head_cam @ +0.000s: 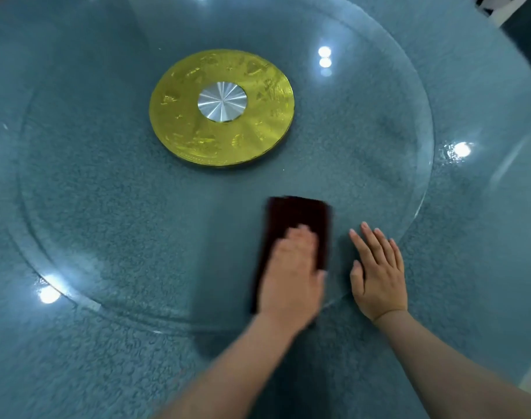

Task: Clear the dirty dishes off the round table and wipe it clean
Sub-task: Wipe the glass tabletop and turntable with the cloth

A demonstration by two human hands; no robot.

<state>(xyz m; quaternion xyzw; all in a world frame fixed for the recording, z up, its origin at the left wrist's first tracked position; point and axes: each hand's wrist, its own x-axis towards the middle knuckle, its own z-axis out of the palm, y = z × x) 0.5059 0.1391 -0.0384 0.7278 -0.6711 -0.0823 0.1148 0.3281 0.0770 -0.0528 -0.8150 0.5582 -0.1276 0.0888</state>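
A dark maroon folded cloth (297,216) lies flat on the clear glass turntable (107,207) of the round blue-grey table (77,358). My left hand (291,273) presses down on the cloth's near half, fingers curled over it, and looks motion-blurred. My right hand (379,273) rests flat, fingers spread, on the glass near the turntable's right front rim, holding nothing. No dishes are in view.
A gold disc with a silver hub (222,107) sits at the turntable's centre, beyond the cloth. Ceiling lights glare on the glass (324,55). The table's far right edge (524,52) borders dark floor.
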